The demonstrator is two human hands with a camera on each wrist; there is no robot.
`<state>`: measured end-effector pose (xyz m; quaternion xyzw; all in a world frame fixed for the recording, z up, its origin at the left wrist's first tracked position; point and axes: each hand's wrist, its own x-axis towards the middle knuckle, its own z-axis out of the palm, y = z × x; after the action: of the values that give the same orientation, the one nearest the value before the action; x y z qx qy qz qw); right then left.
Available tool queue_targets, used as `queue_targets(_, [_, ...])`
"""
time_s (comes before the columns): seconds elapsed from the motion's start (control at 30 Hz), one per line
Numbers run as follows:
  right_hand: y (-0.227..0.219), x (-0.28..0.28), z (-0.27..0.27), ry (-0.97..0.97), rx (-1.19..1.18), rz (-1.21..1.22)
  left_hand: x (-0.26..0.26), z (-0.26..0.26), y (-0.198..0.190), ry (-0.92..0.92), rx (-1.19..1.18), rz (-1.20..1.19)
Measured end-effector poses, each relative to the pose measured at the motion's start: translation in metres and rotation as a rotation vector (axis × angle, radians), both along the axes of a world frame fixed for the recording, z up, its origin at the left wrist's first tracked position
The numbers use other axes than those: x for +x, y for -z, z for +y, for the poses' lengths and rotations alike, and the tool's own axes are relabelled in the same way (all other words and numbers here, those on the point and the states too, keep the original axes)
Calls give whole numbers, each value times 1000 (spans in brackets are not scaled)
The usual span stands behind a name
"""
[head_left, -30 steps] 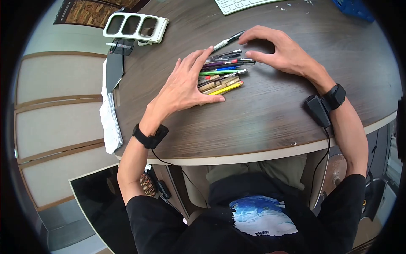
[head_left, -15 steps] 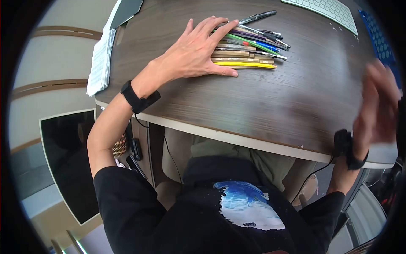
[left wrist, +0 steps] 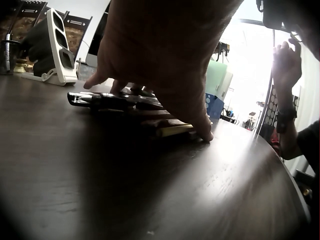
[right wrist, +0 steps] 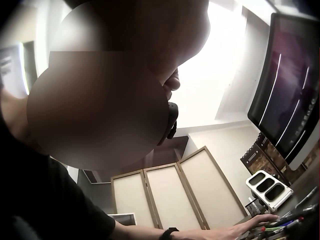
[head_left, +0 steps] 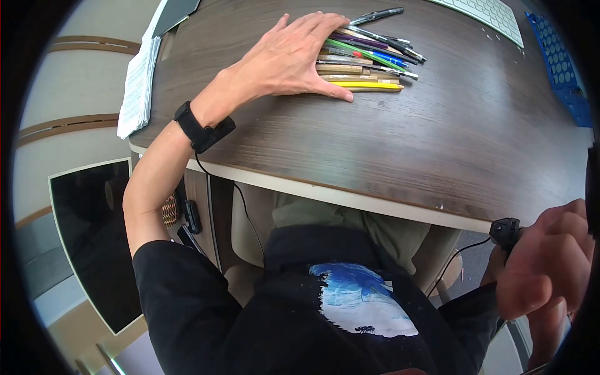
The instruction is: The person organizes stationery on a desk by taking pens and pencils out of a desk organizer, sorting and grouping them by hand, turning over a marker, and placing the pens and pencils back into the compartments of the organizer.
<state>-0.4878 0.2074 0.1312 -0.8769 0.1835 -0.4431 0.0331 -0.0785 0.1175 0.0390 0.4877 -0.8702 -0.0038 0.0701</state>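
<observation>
Pens and pencils (head_left: 369,53) lie side by side in a loose bundle on the desk, a yellow pencil (head_left: 369,85) at the near edge and a dark marker (head_left: 377,15) at the far one. My left hand (head_left: 287,59) spreads over the bundle's left end, fingers along the far side and thumb beyond the yellow pencil. In the left wrist view its fingertips rest at the desk surface around the pens. My right hand (head_left: 550,269) is raised off the desk, close to the head camera, its fingers loosely bent with nothing visible in them.
A keyboard (head_left: 484,19) lies at the far edge, with a blue perforated basket (head_left: 558,59) to its right. Papers (head_left: 139,87) stack at the desk's left edge. A white three-slot holder (left wrist: 61,47) stands behind the pens. A cable runs from each wrist camera.
My right hand has left the pens, swung right and risen toward the head. The left hand stays on the bundle while the head view has shifted.
</observation>
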Motion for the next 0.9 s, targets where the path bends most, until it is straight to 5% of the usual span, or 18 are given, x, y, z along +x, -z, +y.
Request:
queue_targets(0.33, [14, 38, -66, 22, 144, -53, 4, 12, -4, -19, 7, 34])
queue_targets(0.4, [8, 46, -110, 89, 408, 209, 9, 13, -5, -18, 13, 17])
queue_targets(0.47, [38, 50, -149, 138, 654, 112, 12, 15, -4, -67, 99, 85])
queue_targets(0.7, [113, 82, -206, 90, 694, 133, 24, 28, -2, -106, 190, 84])
queue_targets(0.9, [119, 136, -233, 29, 483, 288, 25, 17, 8, -63, 206, 170])
